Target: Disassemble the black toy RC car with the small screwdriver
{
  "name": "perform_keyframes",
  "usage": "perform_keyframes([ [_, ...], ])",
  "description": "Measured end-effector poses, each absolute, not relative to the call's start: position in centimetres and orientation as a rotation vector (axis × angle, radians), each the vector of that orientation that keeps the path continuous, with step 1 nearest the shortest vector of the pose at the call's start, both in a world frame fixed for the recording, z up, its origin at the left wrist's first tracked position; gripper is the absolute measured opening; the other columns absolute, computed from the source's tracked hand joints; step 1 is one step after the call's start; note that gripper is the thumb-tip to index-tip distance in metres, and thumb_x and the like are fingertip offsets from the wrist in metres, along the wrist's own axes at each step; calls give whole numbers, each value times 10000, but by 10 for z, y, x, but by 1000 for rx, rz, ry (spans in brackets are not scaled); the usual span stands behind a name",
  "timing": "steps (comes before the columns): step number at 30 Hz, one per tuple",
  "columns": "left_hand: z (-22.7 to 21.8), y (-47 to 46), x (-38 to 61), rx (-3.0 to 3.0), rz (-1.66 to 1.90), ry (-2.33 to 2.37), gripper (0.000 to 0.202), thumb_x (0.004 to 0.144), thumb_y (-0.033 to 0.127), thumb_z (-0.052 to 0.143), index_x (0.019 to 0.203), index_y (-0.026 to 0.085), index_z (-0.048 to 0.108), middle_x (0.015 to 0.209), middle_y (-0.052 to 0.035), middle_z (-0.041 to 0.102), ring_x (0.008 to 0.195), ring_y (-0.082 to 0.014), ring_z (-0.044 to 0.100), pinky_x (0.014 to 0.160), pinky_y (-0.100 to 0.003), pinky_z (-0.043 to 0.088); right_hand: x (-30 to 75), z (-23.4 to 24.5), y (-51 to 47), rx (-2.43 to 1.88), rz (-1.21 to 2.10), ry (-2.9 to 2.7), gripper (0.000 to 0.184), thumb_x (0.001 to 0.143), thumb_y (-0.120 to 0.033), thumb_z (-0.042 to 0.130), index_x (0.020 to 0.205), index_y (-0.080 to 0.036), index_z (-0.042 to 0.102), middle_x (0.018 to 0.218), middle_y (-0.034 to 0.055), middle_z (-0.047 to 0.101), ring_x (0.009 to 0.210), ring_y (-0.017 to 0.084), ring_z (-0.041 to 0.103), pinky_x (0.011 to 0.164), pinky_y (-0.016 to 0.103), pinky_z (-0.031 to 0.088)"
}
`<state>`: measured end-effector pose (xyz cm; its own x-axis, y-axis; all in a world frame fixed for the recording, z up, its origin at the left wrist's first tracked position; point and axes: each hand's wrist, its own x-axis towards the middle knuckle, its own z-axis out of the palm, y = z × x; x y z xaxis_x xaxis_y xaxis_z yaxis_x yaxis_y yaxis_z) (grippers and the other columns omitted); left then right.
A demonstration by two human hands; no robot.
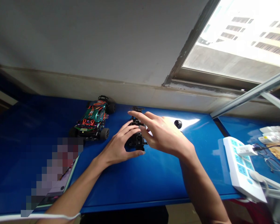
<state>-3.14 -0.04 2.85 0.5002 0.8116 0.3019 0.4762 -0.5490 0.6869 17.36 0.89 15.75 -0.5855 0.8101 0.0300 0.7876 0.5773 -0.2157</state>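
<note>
Blue and glossy, the tabletop [130, 183] ran beneath our fingers, and the black chassis [140, 141] lay directly under them, its length running toward the wall [102, 46]. Our left hand [116, 145] stood with thumb and fingers wide apart about its left side, probably to steady it; whether they gripped, we could not tell. Our right hand [165, 133] arched over from the other side, index finger stretched out, seemingly high enough to leave the left fingers room; whether its thumb pinched anything, we could not see. Just right of those fingers sat a small black wheel [178, 124]. Left of the left fingers stood a green toy car [94, 115], apart from the chassis, perhaps to spare elbow room. Well off to our right lay a white power strip [241, 169]; beyond the fingertips, up and right, a window [238, 59] poured in daylight.
</note>
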Motion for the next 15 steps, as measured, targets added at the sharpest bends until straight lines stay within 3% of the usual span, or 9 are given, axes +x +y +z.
perform_keyframes([
  [4,28,-1,-32,2219,829,1058,768,813,647,818,1433,253,593,1584,-114,553,1603,-454,270,1277,-659,341,172,152,12,-1385,195,-2686,684,1035,-119,412,1661,-373,304,1121,58,700,806,184,652,634,284,379],
  [8,29,-1,-31,2223,827,1061,780,812,652,816,1438,245,591,1588,-119,546,1600,-457,274,1281,-658,335,172,157,9,-1301,188,-2706,813,960,-96,465,1677,-405,237,1253,63,650,746,154,615,579,285,327],
  [12,29,0,-31,2222,839,1051,770,807,637,828,1435,257,595,1583,-113,555,1603,-458,268,1274,-663,343,171,156,10,-1375,196,-2682,622,1042,-217,466,1643,-331,350,1157,74,703,844,195,662,641,283,383],
  [15,28,0,-31,2220,846,1054,767,802,630,835,1438,273,597,1581,-108,559,1602,-457,275,1268,-673,346,172,152,12,-1389,194,-2676,652,1035,-134,425,1644,-350,339,1149,70,700,841,187,666,657,278,405],
])
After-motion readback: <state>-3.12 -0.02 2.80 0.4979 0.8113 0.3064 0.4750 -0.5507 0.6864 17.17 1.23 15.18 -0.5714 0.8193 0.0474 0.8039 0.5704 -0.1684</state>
